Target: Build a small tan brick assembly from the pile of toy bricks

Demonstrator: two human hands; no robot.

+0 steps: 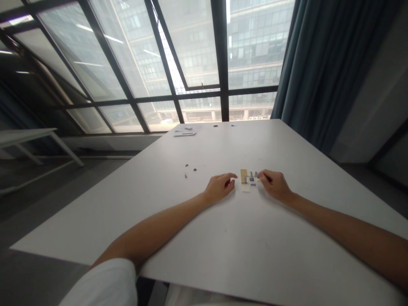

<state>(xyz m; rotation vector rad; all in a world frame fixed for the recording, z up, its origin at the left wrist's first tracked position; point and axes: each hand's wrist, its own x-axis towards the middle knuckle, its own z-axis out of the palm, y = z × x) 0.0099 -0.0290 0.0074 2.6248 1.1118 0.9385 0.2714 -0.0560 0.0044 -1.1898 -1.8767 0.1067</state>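
My left hand (219, 187) rests on the white table (223, 255), index finger stretched forward and thumb apart from it, with nothing between them. Just beyond its fingertip lies a small flat group of tan strips (244, 173) with dark bits (251, 179) and thin pale lines beside them, too small to name. A little pale rectangle (245, 190) lies at the near side of the group. At the group's right edge, my right hand (274, 183) is closed in a pinch. What its fingertips hold, if anything, is too small to make out.
Several tiny black pieces (195, 169) are scattered left of my hands. Papers (185, 132) lie at the far left end of the table, and a dark round thing (215, 126) sits at the far edge. Windows stand behind; a blue curtain (315, 76) hangs at the right.
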